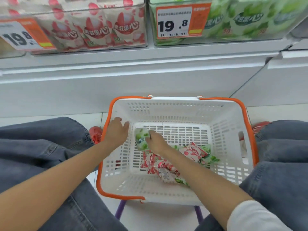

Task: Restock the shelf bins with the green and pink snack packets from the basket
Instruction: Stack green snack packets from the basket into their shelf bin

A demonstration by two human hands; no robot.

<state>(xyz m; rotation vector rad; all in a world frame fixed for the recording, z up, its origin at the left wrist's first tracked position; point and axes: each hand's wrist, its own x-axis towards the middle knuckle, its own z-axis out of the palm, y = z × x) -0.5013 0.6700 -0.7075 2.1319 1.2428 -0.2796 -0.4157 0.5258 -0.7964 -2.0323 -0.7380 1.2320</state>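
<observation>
Well, L hand (116,130) rests open-fingered on the left wall of the basket (175,112), holding nothing, prob. steadying it. R hand (156,142) has its fingers curled on a green pkt (140,138).

Risk: the hold looks shallow, so slick film could slip on the lift & drop back. It could also land in the pink bin (93,30) instead of the green bin (241,22).

Most of the green pkt sticks out left of the grip. The pile (156,164) of other pkts lies just behind it, by the wrist.
</observation>
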